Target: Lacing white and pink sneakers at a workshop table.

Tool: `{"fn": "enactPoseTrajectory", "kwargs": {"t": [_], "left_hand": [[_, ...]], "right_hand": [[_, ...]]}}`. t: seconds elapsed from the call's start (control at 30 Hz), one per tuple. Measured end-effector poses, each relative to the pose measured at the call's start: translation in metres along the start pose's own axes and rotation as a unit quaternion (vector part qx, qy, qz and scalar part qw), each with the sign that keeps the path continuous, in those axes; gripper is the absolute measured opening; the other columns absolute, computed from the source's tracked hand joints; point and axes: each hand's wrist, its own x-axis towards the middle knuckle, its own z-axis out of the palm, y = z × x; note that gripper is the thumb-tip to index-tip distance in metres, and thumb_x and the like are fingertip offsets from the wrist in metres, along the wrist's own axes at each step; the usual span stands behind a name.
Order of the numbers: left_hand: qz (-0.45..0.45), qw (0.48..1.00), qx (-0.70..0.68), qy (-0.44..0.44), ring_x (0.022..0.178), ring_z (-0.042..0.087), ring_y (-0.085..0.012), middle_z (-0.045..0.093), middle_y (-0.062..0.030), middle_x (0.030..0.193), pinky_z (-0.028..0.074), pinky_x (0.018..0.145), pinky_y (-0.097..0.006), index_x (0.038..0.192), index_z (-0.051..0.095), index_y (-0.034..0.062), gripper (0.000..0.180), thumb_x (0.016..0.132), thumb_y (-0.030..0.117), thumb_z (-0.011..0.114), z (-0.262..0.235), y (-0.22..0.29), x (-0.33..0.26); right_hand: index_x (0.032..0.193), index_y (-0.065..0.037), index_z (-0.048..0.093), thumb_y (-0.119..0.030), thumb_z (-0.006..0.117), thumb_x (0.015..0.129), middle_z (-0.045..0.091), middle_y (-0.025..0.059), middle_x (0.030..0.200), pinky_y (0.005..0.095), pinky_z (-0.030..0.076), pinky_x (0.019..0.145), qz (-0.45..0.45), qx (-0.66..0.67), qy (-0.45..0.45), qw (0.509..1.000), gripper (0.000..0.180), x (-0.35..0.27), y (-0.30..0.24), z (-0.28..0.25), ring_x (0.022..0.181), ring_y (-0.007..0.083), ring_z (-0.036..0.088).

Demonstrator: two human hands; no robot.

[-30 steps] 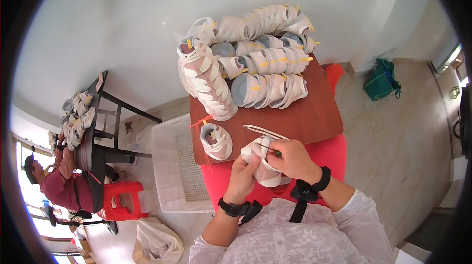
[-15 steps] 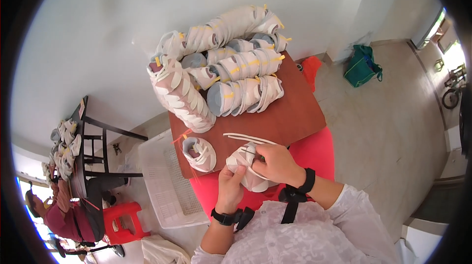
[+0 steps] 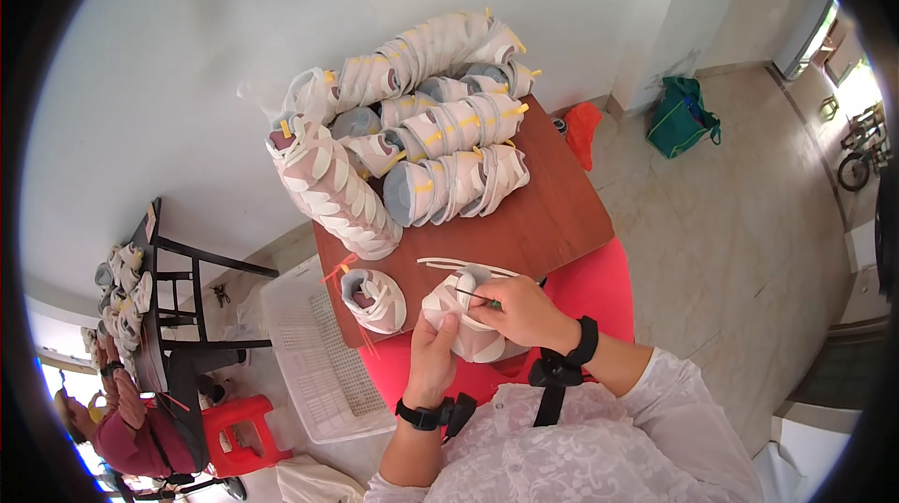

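Note:
My left hand (image 3: 433, 358) is closed on a pale pink and white shoe (image 3: 476, 344), its thumb pressed against the front. Above the same shoe, my right hand (image 3: 520, 311) grips a thin dark hooked-looking tool (image 3: 465, 293) whose slim shaft points left over the lace area. The tool's handle is mostly hidden in the fingers. A loose white shoelace (image 3: 445, 263) stretches across the tabletop just beyond the shoe. Left of my hands stands a similar laced shoe (image 3: 376, 302) with an orange string tied to it.
Rows of nested shoes (image 3: 459, 189) fill the far part of the brown table (image 3: 567, 213). A white plastic crate (image 3: 328, 409) sits at its left, with a red stool (image 3: 245, 433) and a seated person (image 3: 140, 428) beyond. A green bag (image 3: 682, 119) rests on the floor, right.
My right hand has drawn slightly away from the shoe's lacing, and more of the tool's shaft shows. My left hand keeps its hold. The whole view has shifted a little.

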Motion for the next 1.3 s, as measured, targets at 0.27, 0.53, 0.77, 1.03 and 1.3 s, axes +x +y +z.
{"fn": "enactPoseTrajectory", "kwargs": {"t": [0.27,0.53,0.77,1.03,1.3], "left_hand": [[0.033,0.996,0.076,0.031,0.107,0.056,-0.0137,0.058,-0.0069,0.121,0.046,0.091,-0.03,0.127,0.048,-0.0002,0.035,0.093,0.005,0.056,0.006,-0.003,-0.001],[0.014,0.999,0.021,0.034,0.095,0.061,-0.0109,0.065,-0.0045,0.108,0.049,0.083,-0.027,0.116,0.059,0.0012,0.025,0.093,0.008,0.06,0.013,0.0,0.0],[0.017,0.999,0.013,0.047,0.095,0.06,-0.0112,0.065,-0.0043,0.107,0.049,0.084,-0.028,0.117,0.059,0.0015,0.026,0.092,0.008,0.061,0.014,-0.002,-0.003],[-0.029,0.997,-0.059,0.045,0.099,0.06,-0.0132,0.063,-0.0054,0.113,0.048,0.087,-0.03,0.121,0.056,0.0016,0.029,0.093,0.01,0.059,0.007,0.014,-0.004],[0.008,0.998,-0.056,0.028,0.098,0.062,-0.015,0.064,-0.0065,0.111,0.049,0.086,-0.031,0.124,0.054,0.0022,0.031,0.095,0.012,0.057,-0.014,0.027,-0.001]], "right_hand": [[0.08,-0.001,0.064,-0.013,0.064,0.079,0.061,0.0169,0.072,0.0397,0.046,0.059,-0.053,-0.055,0.007,0.997,0.012,0.005,0.002,-0.006,0.065,0.0351,0.059],[0.076,0.003,0.059,-0.012,0.06,0.075,0.059,0.0195,0.071,0.0405,0.045,0.058,-0.039,-0.055,-0.004,0.998,0.015,0.008,0.001,-0.008,0.061,0.0361,0.057],[0.078,0.004,0.058,-0.012,0.06,0.075,0.059,0.0204,0.073,0.0393,0.045,0.058,-0.025,-0.055,0.004,0.998,0.016,0.005,0.001,-0.002,0.062,0.0355,0.058],[0.094,0.003,0.065,-0.021,0.061,0.087,0.066,0.0119,0.08,0.0309,0.047,0.068,0.032,0.124,-0.144,0.981,0.026,0.014,-0.001,-0.028,0.073,0.0168,0.062],[0.104,0.0,0.066,-0.017,0.066,0.088,0.067,0.006,0.09,0.0251,0.047,0.069,0.091,0.165,-0.074,0.979,0.023,0.004,0.007,-0.041,0.079,0.0092,0.058]]}}
